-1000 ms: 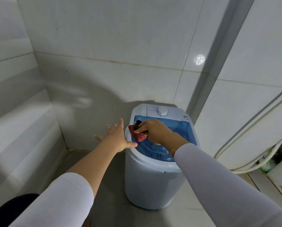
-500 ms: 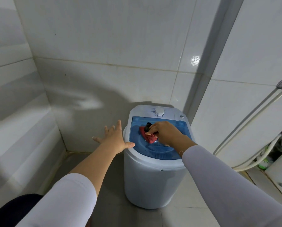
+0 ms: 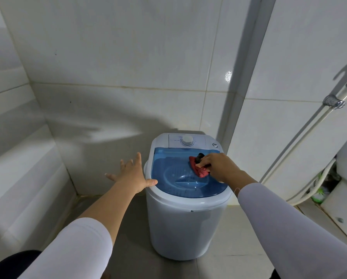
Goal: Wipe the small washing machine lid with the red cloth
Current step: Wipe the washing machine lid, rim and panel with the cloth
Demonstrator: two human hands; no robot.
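A small white washing machine stands on the floor in a tiled corner, with a see-through blue lid on top. My right hand grips a bunched red cloth and presses it on the right half of the lid. My left hand is spread with straight fingers beside the machine's left rim, its thumb lying on the rim. A white dial sits on the control panel behind the lid.
Tiled walls close in behind and to the left. A shower hose and pipe run down the right wall. A white fixture stands at the far right, with green items on the floor beside it.
My right hand has slid the red cloth across the lid from its left side to its right side. My left hand has stayed at the left rim.
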